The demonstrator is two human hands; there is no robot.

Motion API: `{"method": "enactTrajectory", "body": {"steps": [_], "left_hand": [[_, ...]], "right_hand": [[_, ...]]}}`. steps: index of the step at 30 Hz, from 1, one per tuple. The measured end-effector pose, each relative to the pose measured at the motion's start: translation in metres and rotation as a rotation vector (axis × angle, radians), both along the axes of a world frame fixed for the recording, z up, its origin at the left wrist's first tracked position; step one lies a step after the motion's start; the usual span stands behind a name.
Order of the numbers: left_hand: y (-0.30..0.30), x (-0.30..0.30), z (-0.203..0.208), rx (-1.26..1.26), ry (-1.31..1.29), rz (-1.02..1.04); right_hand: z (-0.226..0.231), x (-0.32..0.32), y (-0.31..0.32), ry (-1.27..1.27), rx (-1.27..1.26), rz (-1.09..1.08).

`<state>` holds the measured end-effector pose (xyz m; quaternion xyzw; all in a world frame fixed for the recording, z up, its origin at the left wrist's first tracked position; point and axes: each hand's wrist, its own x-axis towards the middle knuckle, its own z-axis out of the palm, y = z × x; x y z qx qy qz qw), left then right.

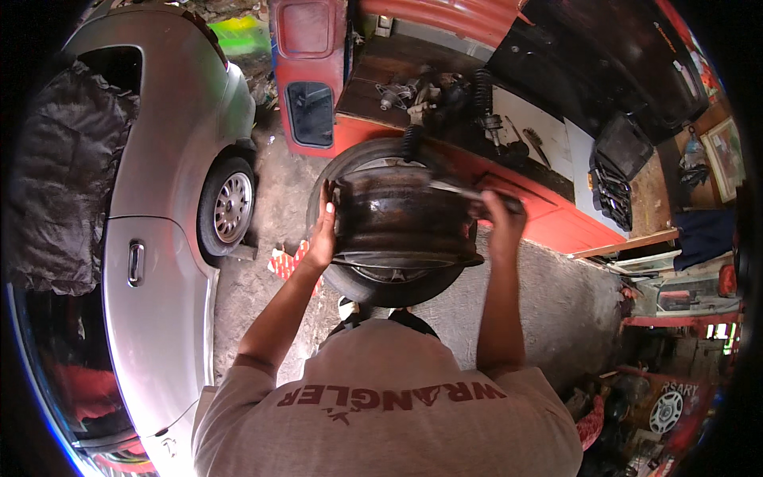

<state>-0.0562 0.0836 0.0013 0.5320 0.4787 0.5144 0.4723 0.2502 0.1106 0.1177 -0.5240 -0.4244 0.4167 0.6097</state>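
Observation:
A bare, dark, worn steel wheel rim [397, 208] is propped on its edge in front of me, on top of a tyre [389, 292] that lies flat on the floor. My left hand [321, 234] rests against the rim's left edge with its fingers stretched out along it. In my closed right hand [502, 219], at the rim's right side, is a thin tool with a dark handle and a pale, flat, blade-like shaft [455, 188]. The shaft points left over the rim's upper part; motion blurs its tip, and its exact kind is unclear.
A silver car [163, 183] stands at the left. Beyond the rim, a red-fronted workbench [548, 215] carries greasy metal parts, a coil-spring shock absorber [485, 99], a brush [536, 145] and an opened tool case [612, 191]. A red-and-white piece [286, 262] lies beside the tyre.

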Motion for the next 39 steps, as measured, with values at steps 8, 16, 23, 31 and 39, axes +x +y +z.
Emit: {"method": "enactTrajectory", "body": {"steps": [8, 16, 23, 31, 39], "left_hand": [[0.002, 0.004, 0.004, -0.005, 0.100, 0.011], [-0.002, 0.006, 0.008, -0.002, 0.203, 0.011], [0.003, -0.003, -0.004, 0.038, 0.415, 0.024], [0.003, 0.006, 0.012, 0.089, 0.319, -0.052], [0.006, 0.001, -0.001, 0.134, 0.207, -0.043]], "right_hand": [[-0.017, 0.001, -0.012, 0.077, 0.031, -0.004], [-0.021, 0.057, -0.007, 0.020, 0.091, -0.054], [-0.023, -0.012, 0.001, 0.127, -0.006, 0.215], [-0.027, 0.024, -0.011, 0.147, 0.006, 0.139], [-0.017, 0.051, -0.002, 0.011, 0.097, 0.062]]}}
